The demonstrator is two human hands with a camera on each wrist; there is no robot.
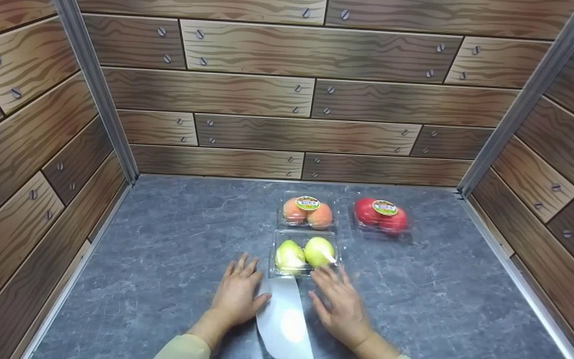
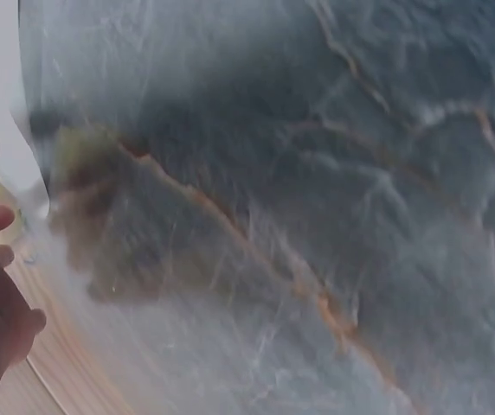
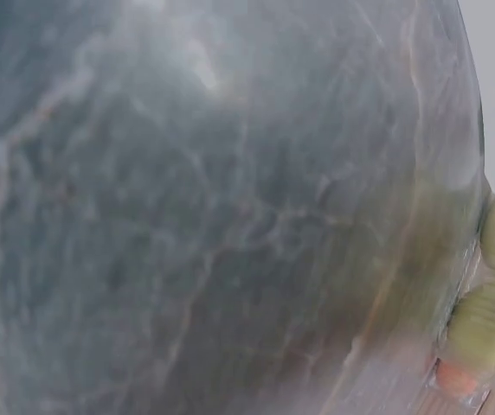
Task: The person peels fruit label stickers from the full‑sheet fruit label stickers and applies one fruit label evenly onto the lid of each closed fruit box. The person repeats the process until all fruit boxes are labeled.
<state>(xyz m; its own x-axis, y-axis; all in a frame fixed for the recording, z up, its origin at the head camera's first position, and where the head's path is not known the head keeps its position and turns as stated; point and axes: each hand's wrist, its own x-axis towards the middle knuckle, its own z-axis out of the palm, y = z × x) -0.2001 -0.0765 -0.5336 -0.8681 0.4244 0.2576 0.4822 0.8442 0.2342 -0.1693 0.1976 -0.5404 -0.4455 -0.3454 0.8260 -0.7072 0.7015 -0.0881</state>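
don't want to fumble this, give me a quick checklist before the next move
1. Green fruit pack flat on the table: ok.
2. Left hand and right hand gripping nothing: ok.
3. Right hand clear of that pack: cannot tell; it overlaps the near edge in the head view.
4. White sheet clear of the pack: cannot tell; its far end looks right at the near edge.
5. Round labels on the peach pack and red fruit pack: ok.
6. Round label on the green fruit pack: not ok, none shows.

Lab-style booth (image 1: 247, 132); wood-print panels (image 1: 287, 50); metal corner posts (image 1: 99, 94); marbled tabletop (image 1: 182, 224)
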